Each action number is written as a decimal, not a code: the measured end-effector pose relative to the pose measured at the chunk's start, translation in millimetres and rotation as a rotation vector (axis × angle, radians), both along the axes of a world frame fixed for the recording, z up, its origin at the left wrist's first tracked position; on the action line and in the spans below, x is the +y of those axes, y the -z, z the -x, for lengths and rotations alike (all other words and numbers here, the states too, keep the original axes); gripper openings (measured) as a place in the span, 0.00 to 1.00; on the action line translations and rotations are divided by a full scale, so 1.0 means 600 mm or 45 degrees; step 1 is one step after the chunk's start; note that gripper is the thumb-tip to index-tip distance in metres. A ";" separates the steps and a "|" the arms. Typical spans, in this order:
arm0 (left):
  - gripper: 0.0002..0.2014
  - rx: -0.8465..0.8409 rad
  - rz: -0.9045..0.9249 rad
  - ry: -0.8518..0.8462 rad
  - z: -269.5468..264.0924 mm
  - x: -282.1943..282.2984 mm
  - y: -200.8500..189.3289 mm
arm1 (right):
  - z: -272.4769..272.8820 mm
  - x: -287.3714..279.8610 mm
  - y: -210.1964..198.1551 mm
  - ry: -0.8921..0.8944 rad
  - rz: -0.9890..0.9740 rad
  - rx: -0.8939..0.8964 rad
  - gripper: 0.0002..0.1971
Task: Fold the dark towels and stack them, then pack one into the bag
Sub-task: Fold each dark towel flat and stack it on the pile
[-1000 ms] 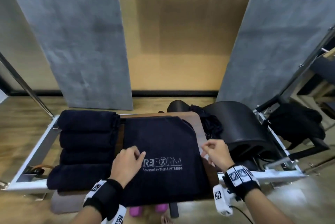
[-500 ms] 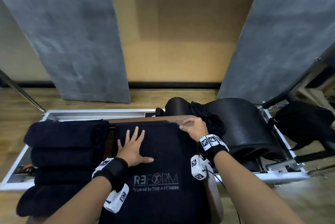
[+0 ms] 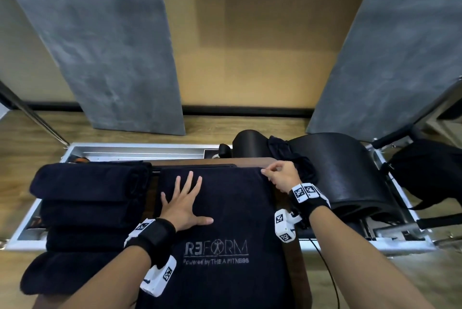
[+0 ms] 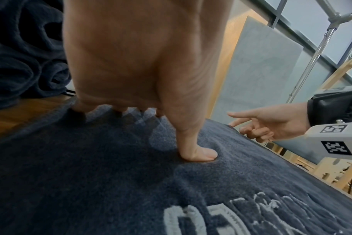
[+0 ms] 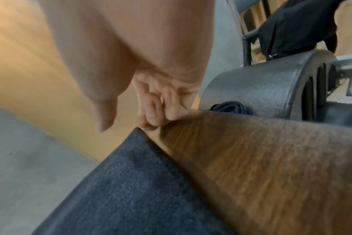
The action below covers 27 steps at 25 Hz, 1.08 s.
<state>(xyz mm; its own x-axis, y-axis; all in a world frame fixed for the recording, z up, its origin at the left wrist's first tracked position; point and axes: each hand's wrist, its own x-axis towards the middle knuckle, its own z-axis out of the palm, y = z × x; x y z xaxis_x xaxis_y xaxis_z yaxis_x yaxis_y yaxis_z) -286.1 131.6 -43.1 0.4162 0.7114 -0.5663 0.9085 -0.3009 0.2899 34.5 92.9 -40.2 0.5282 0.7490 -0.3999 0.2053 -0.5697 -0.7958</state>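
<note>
While my left hand (image 3: 185, 205) lies flat with its fingers spread on the dark towel (image 3: 225, 221), pressing the far left part of the cloth down, my right hand (image 3: 281, 177) is at the towel's far right corner, fingers curled, thumb and forefinger closing on the hem. From the right wrist view the curled fingers (image 5: 157, 114) touch that corner right at the edge of the worktop (image 5: 261, 159), though the picture is too blurred to tell how firmly they grip. The towel is spread over the wooden worktop, its printed logo (image 3: 217, 250) facing up on the near half, towards me. Just beside it, along the left edge, four rolled dark towels (image 3: 85, 211) lie side by side in a row. Off the right edge sits a black curved barrel (image 3: 350, 176), with some dark cloth (image 3: 287, 156) bunched at its far left end. A black bag (image 3: 430, 173) hangs further right, well apart from the towel.
</note>
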 end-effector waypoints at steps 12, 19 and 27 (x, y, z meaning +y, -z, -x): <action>0.31 -0.345 -0.458 0.066 0.062 -0.121 0.019 | 0.093 -0.131 0.002 -0.164 -0.199 0.021 0.06; 0.23 -0.617 -0.716 0.160 0.154 -0.277 0.045 | 0.195 -0.337 0.010 -0.469 -0.354 -0.400 0.10; 0.40 -0.404 -0.526 0.321 0.238 -0.364 0.050 | 0.237 -0.475 0.044 -1.017 -0.235 -0.813 0.43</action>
